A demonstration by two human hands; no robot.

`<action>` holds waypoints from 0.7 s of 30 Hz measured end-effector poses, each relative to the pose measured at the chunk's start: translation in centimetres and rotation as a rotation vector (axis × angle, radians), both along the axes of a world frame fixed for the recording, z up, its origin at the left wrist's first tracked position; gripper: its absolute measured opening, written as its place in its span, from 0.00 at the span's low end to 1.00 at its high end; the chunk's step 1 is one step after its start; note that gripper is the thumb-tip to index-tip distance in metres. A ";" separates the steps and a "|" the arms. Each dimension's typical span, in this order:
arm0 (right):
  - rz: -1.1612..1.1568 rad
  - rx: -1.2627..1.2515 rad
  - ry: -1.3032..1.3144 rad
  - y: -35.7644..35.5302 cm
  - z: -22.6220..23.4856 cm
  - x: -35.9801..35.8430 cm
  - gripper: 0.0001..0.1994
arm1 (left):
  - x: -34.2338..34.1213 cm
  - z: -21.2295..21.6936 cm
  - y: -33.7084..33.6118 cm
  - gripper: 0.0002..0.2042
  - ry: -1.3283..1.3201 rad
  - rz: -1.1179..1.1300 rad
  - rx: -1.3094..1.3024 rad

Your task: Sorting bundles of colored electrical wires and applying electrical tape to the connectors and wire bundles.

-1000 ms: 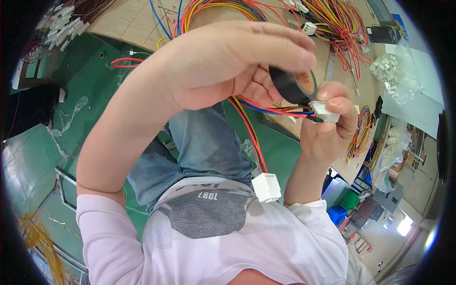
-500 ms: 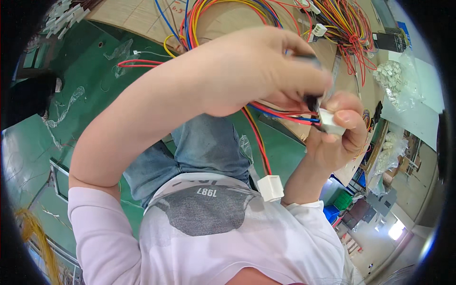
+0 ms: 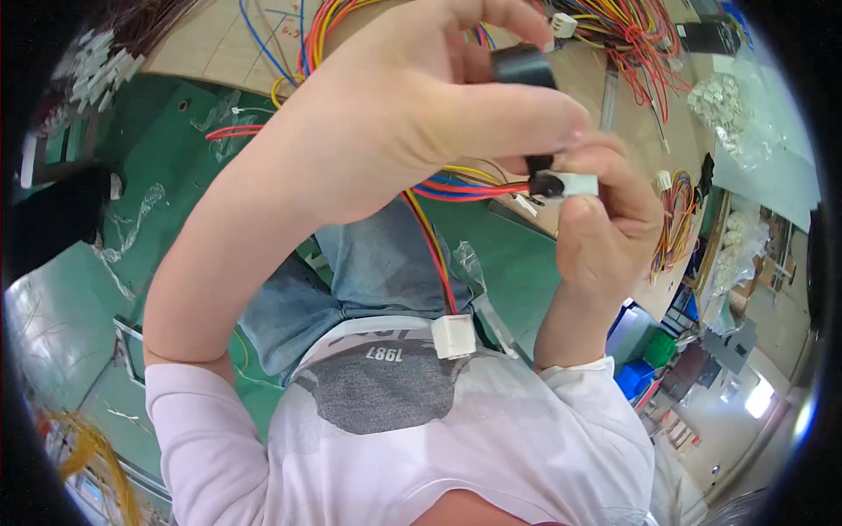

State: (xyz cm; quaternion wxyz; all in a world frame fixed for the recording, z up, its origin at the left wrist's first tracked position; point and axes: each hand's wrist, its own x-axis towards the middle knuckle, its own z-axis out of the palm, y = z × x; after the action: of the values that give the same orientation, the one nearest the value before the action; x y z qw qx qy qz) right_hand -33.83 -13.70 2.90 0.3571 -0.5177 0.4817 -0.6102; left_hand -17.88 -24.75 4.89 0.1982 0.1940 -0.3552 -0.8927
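Note:
My left hand [image 3: 456, 101] curls around a small roll of black tape [image 3: 524, 68], thumb and fingers closed on it. From the roll a black strip runs down to a white connector [image 3: 581, 185], where black tape [image 3: 545, 184] sits around the wires at its end. My right hand [image 3: 605, 241] pinches that connector between thumb and fingers. Red, blue, yellow and black wires [image 3: 465, 189] lead left from it, passing beneath my left wrist. A second white connector [image 3: 454, 337] hangs on its own wires in front of my shirt.
A wooden table [image 3: 219, 53] carries coiled coloured wires [image 3: 333, 26] and a wire bundle [image 3: 627, 35] at far right. Beside that lies a clear bag of white connectors [image 3: 724, 110]. Another wire bundle [image 3: 674, 232] lies right of my hand. The green floor [image 3: 175, 228] holds plastic scraps.
The taped connector has shifted left and turned, so the black tape at its wire end now shows. My left hand has moved left, bringing the tape roll into plain sight. The hanging connector swung left.

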 end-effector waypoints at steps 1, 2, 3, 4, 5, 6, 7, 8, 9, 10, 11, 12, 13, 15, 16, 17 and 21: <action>0.030 0.055 -0.064 -0.1 0.1 0.1 0.11 | 0.0 0.1 0.1 0.23 0.009 0.045 0.070; 0.061 0.108 -0.135 -0.1 0.1 0.0 0.11 | -0.1 -0.2 0.1 0.25 -0.062 0.046 0.084; 0.045 0.100 -0.147 0.0 0.0 0.0 0.11 | -0.3 -0.5 0.3 0.25 -0.075 0.029 0.076; 0.056 0.142 -0.201 0.2 -0.1 -0.1 0.11 | -0.3 -0.8 0.7 0.25 -0.049 0.032 0.098; 0.070 0.187 -0.252 0.3 -0.2 0.0 0.10 | -0.3 -1.0 1.0 0.26 -0.018 0.036 0.123; 0.057 0.181 -0.261 0.4 -0.3 0.0 0.10 | -0.2 -0.8 1.5 0.27 0.024 0.036 0.093; 0.060 0.159 -0.236 0.3 -0.4 0.0 0.10 | -0.2 -0.7 1.4 0.27 0.015 0.024 0.089; 0.066 0.142 -0.208 0.4 -0.3 0.1 0.10 | -0.3 -0.7 1.4 0.28 -0.070 0.023 -0.040; 0.058 0.140 -0.215 0.4 -0.2 0.2 0.10 | -0.3 -0.6 1.3 0.29 -0.154 0.022 -0.169; 0.072 0.139 -0.203 0.5 -0.2 0.3 0.10 | -0.5 -0.5 1.4 0.26 -0.183 0.051 -0.124; 0.096 0.135 -0.192 0.4 -0.1 0.5 0.10 | -0.5 -0.9 1.8 0.26 -0.193 0.052 -0.126; 0.098 0.130 -0.198 0.5 -0.1 0.5 0.10 | -0.5 -1.9 2.3 0.25 -0.169 0.097 -0.226; 0.096 0.126 -0.205 0.6 0.0 0.6 0.10 | -0.4 -2.3 2.7 0.24 -0.145 0.142 -0.325; 0.089 0.120 -0.219 0.6 -0.1 0.6 0.10 | -0.5 -2.0 2.8 0.24 -0.126 0.171 -0.209; 0.102 0.139 -0.231 0.5 -0.1 0.6 0.09 | -0.5 -1.8 3.0 0.25 -0.101 0.204 -0.089; 0.105 0.156 -0.242 0.4 -0.2 0.5 0.09 | -0.4 -1.7 3.0 0.25 -0.107 0.193 -0.093; 0.066 0.258 -0.196 0.2 0.4 0.9 0.08 | -0.3 0.1 2.1 0.26 -0.268 0.253 -0.656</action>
State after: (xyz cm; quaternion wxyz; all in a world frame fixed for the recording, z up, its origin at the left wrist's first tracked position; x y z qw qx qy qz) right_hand -32.94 -13.50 3.33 0.4858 -0.4209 0.5017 -0.5790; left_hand -18.14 -22.62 5.02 0.3103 0.2777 -0.6182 -0.6667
